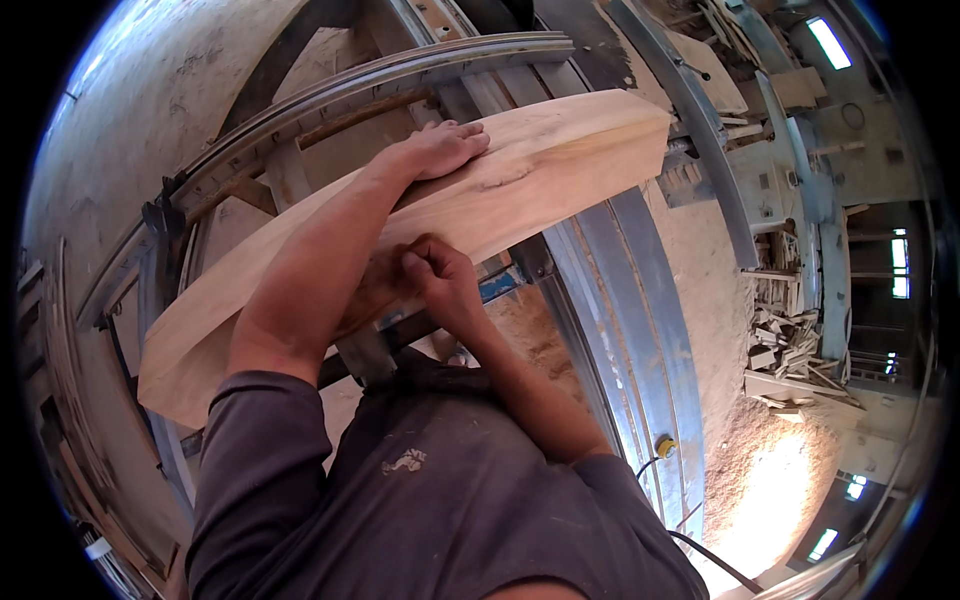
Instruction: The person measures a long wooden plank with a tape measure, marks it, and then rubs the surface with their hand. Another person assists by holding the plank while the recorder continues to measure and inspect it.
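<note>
A long, thick, pale wooden beam (560, 150) lies slantwise in front of me, from the lower left to the upper right. Its near side face shows grain and a dark mark. On its upper face rests my left hand (445, 150), palm down with the fingers stretched out toward the right. My right hand (440, 275) is closed, its fingers curled with the thumb beside them, against the near side of the beam below my left forearm. Whatever it may hold is hidden by the fingers.
A grey metal machine table (640, 300) with long grooves runs under the beam's right part. Metal rails (400, 75) cross beyond it. Wood offcuts (790, 350) pile up at the right, near sawdust (760, 470). A yellow knob (665, 447) with a cable sits on the table's near end.
</note>
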A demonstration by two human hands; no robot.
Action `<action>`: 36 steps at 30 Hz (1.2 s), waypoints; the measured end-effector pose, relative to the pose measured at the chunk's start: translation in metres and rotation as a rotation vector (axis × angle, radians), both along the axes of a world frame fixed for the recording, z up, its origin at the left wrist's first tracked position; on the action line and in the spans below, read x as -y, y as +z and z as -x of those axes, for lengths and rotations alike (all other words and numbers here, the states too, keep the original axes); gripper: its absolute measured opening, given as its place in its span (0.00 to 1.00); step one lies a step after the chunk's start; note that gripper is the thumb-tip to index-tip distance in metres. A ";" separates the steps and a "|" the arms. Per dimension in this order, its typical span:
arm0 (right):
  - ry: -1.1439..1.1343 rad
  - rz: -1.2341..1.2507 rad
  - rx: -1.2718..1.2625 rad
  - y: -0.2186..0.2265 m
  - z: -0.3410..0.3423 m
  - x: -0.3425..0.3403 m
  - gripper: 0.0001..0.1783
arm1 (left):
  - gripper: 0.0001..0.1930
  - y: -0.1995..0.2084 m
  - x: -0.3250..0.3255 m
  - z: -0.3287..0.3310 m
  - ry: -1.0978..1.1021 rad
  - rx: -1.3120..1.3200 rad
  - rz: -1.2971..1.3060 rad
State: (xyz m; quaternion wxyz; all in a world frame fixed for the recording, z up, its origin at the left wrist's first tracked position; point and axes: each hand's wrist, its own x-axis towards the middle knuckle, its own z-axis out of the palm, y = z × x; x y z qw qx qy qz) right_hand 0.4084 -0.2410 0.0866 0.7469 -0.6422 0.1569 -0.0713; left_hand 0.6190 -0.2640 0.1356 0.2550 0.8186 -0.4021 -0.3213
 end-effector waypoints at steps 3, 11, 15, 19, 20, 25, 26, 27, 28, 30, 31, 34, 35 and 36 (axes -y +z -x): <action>-0.016 -0.077 -0.132 0.031 0.001 0.001 0.12 | 0.34 0.012 -0.005 0.015 0.009 0.033 -0.025; 0.091 0.118 -0.170 0.009 0.052 0.011 0.14 | 0.31 -0.008 -0.011 0.074 0.019 0.376 0.141; 0.339 0.048 -0.243 -0.017 0.094 0.025 0.14 | 0.29 -0.013 -0.020 0.124 -0.045 0.613 0.209; 0.272 0.207 -0.242 -0.028 0.101 0.034 0.15 | 0.26 -0.020 -0.022 0.127 0.026 0.642 0.300; 0.221 0.150 -0.221 -0.034 0.103 0.041 0.15 | 0.25 -0.020 -0.022 0.127 0.013 0.678 0.309; -0.003 -0.051 -0.376 -0.024 0.124 0.084 0.17 | 0.25 -0.004 -0.048 0.164 0.070 0.735 0.173; -0.055 -0.034 -0.378 -0.021 0.129 0.091 0.16 | 0.26 -0.003 -0.053 0.169 0.048 0.740 0.168; -0.106 -0.017 -0.380 -0.018 0.133 0.099 0.15 | 0.26 -0.005 -0.056 0.172 0.039 0.743 0.178; -0.139 0.095 -0.330 -0.016 0.136 0.107 0.14 | 0.27 -0.005 -0.060 0.174 0.035 0.747 0.185; -0.198 0.317 -0.225 -0.011 0.142 0.123 0.13 | 0.28 -0.006 -0.063 0.183 0.029 0.736 0.182; -0.266 0.461 -0.142 -0.004 0.143 0.128 0.13 | 0.29 -0.005 -0.065 0.190 0.023 0.722 0.172; -0.369 0.851 0.129 0.022 0.135 0.142 0.15 | 0.29 0.001 -0.079 0.214 0.032 0.660 0.145; -0.354 0.966 0.223 0.028 0.128 0.150 0.16 | 0.29 0.002 -0.084 0.223 0.035 0.640 0.139; -0.338 1.078 0.321 0.031 0.123 0.157 0.18 | 0.30 0.002 -0.090 0.231 0.055 0.634 0.136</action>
